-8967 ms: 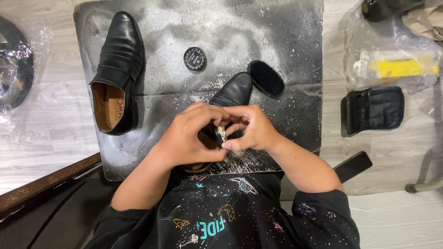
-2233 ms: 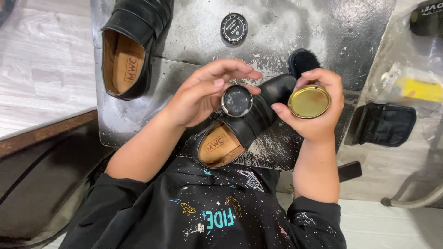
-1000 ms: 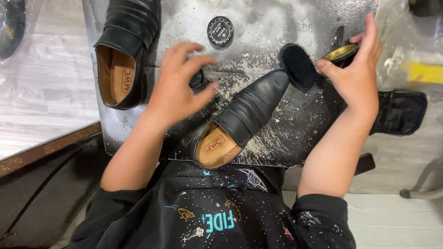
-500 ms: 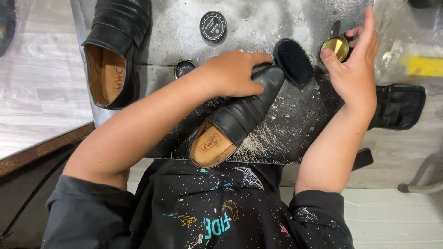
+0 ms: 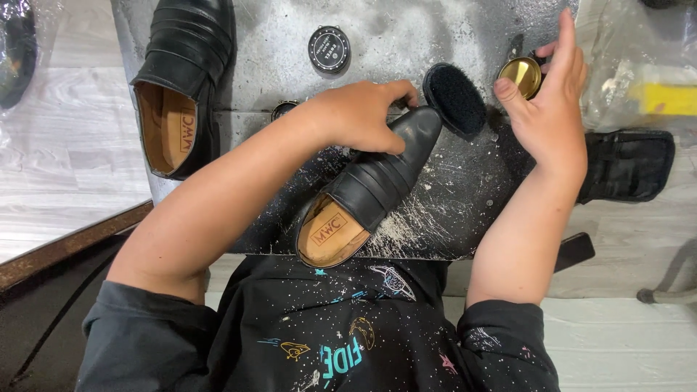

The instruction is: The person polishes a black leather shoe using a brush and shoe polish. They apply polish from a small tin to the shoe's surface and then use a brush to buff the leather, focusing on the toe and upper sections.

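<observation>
Head view: left hand [image 5: 359,116] curls over the black shoe [image 5: 377,181]; right hand [image 5: 552,94] pinches the gold lid [image 5: 520,76], seemingly near the mat edge [image 5: 406,254].

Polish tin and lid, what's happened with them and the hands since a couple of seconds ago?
The left hand let go of the open polish tin, now lying on the mat partly hidden behind the forearm, and moved onto the toe of the near shoe. The right hand carried the gold lid away to the mat's far right. The second shoe, closed tin and brush stayed put.
</observation>
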